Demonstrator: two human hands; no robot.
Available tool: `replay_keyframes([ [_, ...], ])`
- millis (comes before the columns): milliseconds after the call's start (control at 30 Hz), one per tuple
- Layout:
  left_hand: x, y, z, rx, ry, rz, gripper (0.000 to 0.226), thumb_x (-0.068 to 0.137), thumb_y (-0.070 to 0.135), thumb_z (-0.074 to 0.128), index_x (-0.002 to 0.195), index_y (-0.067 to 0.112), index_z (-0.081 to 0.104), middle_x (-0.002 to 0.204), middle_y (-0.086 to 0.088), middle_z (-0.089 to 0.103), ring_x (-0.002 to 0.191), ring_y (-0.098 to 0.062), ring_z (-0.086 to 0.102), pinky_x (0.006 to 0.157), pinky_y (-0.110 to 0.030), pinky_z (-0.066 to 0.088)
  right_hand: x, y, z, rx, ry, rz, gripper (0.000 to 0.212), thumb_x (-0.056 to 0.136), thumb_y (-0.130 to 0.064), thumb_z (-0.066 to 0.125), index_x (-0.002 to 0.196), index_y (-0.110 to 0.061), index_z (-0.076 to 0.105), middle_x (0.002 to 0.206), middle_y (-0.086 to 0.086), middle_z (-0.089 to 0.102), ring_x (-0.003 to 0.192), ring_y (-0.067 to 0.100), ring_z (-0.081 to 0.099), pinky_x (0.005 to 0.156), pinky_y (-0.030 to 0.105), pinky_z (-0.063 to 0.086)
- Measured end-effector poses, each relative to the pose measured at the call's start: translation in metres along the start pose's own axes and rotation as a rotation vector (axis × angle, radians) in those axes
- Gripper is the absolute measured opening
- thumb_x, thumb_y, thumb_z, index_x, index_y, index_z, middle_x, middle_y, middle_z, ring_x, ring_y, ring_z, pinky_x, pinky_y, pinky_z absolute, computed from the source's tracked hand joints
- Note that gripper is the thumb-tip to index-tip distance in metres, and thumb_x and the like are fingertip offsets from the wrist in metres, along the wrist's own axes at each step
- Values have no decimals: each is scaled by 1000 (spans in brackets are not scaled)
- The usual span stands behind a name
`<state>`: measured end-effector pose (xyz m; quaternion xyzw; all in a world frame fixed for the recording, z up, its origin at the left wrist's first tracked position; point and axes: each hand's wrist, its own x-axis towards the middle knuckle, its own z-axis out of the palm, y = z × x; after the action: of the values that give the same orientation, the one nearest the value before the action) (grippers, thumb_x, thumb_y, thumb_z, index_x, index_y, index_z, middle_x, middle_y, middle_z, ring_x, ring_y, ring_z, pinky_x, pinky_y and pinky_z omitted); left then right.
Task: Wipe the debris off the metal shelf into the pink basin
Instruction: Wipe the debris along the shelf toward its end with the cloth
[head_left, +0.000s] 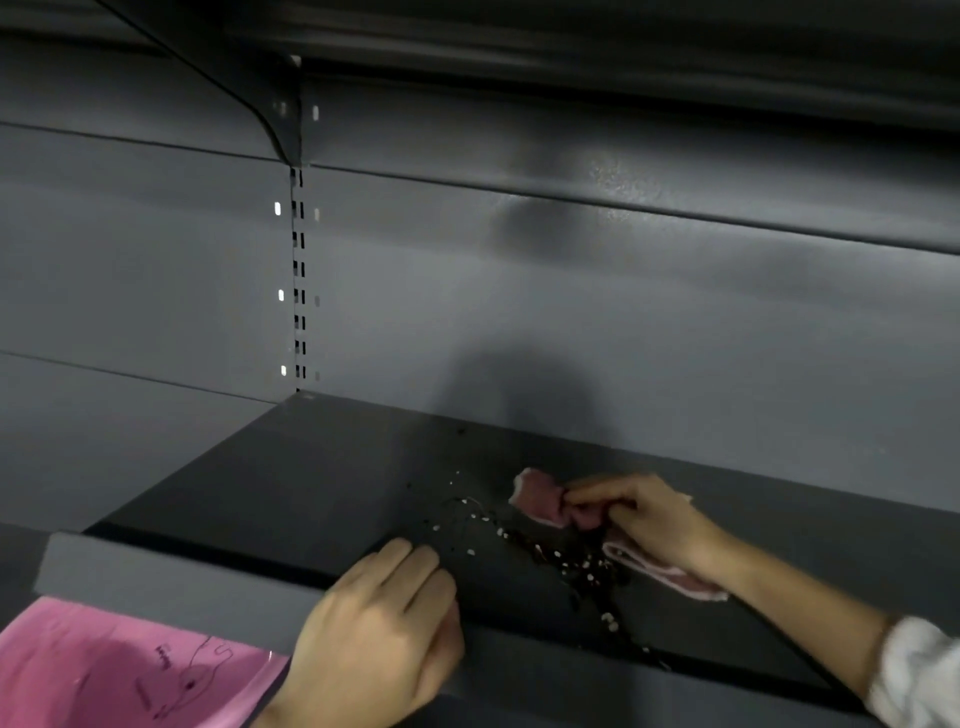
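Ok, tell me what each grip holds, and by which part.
The right grip pinches the cloth at its bunched middle; left grip holds nothing, resting on the shelf edge.

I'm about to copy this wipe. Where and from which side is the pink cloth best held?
Probably grip the pink cloth at its bunched middle, from above and from the right, as the right hand does: its loose ends lie flat on the metal shelf, and the debris lies to its left and front.
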<state>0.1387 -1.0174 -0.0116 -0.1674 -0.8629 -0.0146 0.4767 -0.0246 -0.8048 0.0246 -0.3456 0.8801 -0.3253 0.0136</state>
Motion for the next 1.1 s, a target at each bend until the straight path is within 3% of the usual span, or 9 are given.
replay_keyframes([
  [133, -2, -2, -1, -19, 1, 21, 28, 75, 13, 47, 47, 9, 51, 52, -7, 43, 59, -22, 32, 53, -30, 33, -9, -16, -5, 10, 118, -36, 54, 69, 27, 33, 100, 1, 68, 109, -5, 57, 99, -6, 53, 79, -13, 28],
  [267, -2, -2, -4, -47, -3, 18, 28, 76, 11, 47, 48, 8, 49, 52, -7, 43, 58, -20, 31, 52, -30, 32, -28, 11, -53, -98, 365, 96, 46, 75, 27, 34, 104, 8, 63, 118, 20, 60, 113, 19, 53, 79, -13, 28],
  [400, -3, -5, -5, -82, 2, 28, 28, 77, 12, 49, 49, 9, 50, 54, -6, 45, 57, -20, 34, 49, -29, 33, -69, 36, -62, -180, 287, 331, 47, 84, 8, 45, 120, -19, 58, 132, 1, 51, 122, 7, 36, 95, 12, 29],
  [467, -3, -5, -3, -96, 13, 41, 28, 77, 13, 49, 50, 10, 52, 54, -5, 47, 56, -19, 37, 48, -28, 37, -73, 32, -49, -282, 261, 429, 52, 79, 6, 49, 121, -23, 56, 134, 3, 52, 127, 16, 41, 97, 23, 35],
  [633, -2, -14, -6, -184, 0, 105, 27, 76, 16, 49, 50, 11, 53, 54, -4, 48, 54, -19, 41, 45, -23, 42, -58, -27, 8, -259, 296, 421, 48, 75, 6, 53, 114, -20, 62, 124, 7, 62, 119, 23, 53, 85, 15, 33],
  [833, -11, -46, -19, -219, -49, 148, 25, 74, 18, 48, 50, 13, 52, 54, -2, 49, 51, -20, 48, 45, -24, 45, -8, -92, 72, -224, 222, 317, 47, 86, 4, 36, 128, -14, 49, 141, 7, 44, 130, 20, 39, 107, 24, 27],
  [933, -18, -58, -24, -231, -60, 178, 23, 73, 18, 47, 50, 14, 51, 54, -2, 48, 50, -19, 48, 44, -24, 44, 10, -121, 93, -151, 377, 272, 47, 79, 6, 38, 112, -17, 64, 125, 3, 61, 112, 2, 44, 95, 9, 27],
  [1033, -25, -71, -27, -243, -77, 173, 22, 72, 18, 46, 52, 14, 53, 55, -1, 48, 52, -17, 48, 45, -25, 44, 10, -123, 82, -113, 489, 311, 46, 75, 7, 44, 102, -21, 68, 104, -1, 70, 99, 3, 56, 68, 5, 39],
  [1100, -27, -78, -30, -245, -88, 167, 22, 72, 18, 44, 53, 13, 53, 56, 0, 48, 52, -16, 48, 46, -24, 43, 1, -110, 57, -172, 554, 378, 43, 74, 6, 55, 107, -19, 66, 106, 7, 71, 96, 4, 54, 61, 8, 35],
])
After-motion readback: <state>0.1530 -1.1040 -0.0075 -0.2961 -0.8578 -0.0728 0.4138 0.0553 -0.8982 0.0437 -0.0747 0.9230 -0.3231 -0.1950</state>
